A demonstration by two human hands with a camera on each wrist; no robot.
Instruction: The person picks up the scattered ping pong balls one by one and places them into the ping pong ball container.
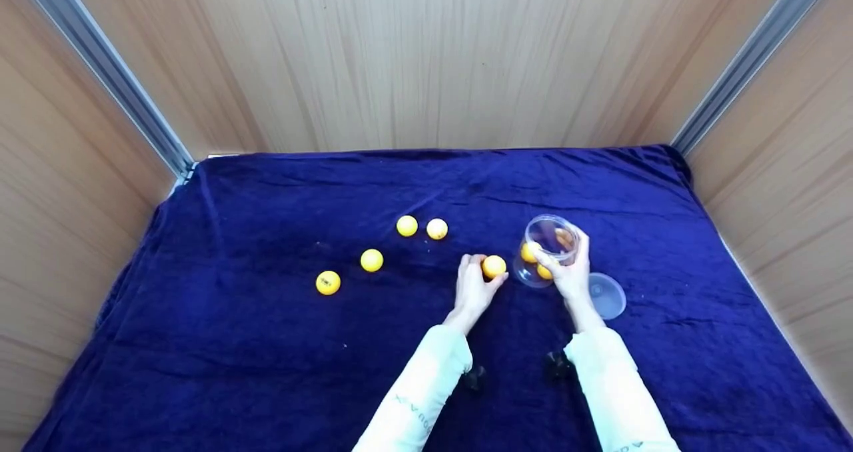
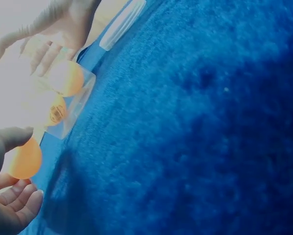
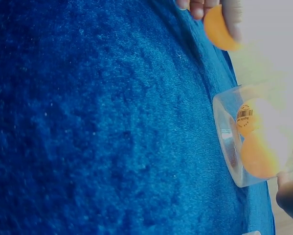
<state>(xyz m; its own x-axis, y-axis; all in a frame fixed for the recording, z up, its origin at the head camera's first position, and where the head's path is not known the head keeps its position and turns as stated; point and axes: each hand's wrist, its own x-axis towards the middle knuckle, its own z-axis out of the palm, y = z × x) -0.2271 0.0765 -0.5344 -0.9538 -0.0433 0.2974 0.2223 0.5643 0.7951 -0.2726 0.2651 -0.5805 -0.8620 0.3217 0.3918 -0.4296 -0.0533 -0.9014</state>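
Head view shows the right hand point(image 1: 572, 265) wrapped around a clear plastic jar point(image 1: 548, 249), tilting its mouth leftward so it stays steady; two yellow balls already sit inside. Just beside the mouth, the left hand point(image 1: 474, 285) pinches another yellow ball point(image 1: 494, 266) in its fingertips. A clear lid point(image 1: 606, 295) lies off to the right, out of the way. Four more balls point(image 1: 371, 260) are scattered over a wrinkled blue velvet cloth point(image 1: 266, 345) covering the bench, boxed in by wood-grain panels point(image 1: 426, 59).

Yellow-orange balls point(image 1: 371, 260), clear jar point(image 1: 548, 249) and lid point(image 1: 606, 296), deep blue velvet cloth point(image 1: 266, 345), pale wood-grain walls point(image 1: 426, 59).
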